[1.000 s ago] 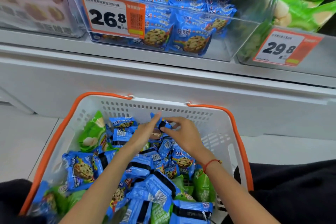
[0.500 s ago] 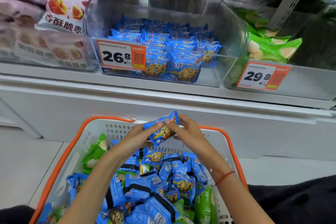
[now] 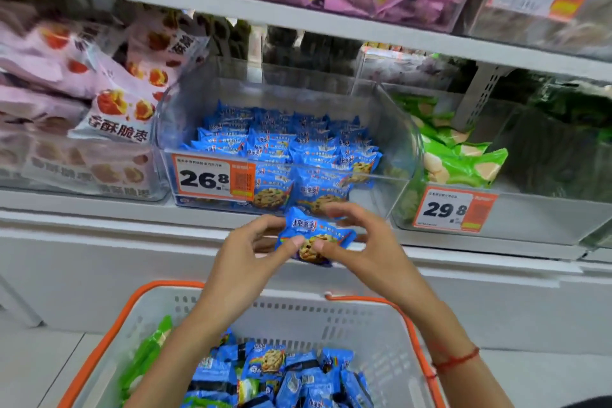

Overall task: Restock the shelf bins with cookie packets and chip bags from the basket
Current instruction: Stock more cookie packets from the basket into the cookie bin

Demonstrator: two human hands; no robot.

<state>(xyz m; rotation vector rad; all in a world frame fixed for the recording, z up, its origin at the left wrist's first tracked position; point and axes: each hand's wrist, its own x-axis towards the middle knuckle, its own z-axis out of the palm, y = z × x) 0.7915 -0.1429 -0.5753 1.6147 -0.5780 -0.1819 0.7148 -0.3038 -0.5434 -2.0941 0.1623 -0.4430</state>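
Holding a blue cookie packet (image 3: 314, 237) between both hands, raised above the basket (image 3: 298, 315) and just in front of the clear shelf bin (image 3: 390, 116) priced 26.8. Packet is pinched by the left hand (image 3: 246, 257) with thumb on its lower left edge; the right hand (image 3: 359, 247) is curled round its right side, thumb pressed on the front. Both grips are closed on the packet. Bin is seen partly filled with matching blue packets. Green chip bags (image 3: 460, 159) are noted in the neighbouring bin on the right, priced 29.8. More blue packets and a green bag (image 3: 145, 358) are seen lying in the white, orange-rimmed basket below. A red string (image 3: 455, 358) is worn on the right wrist
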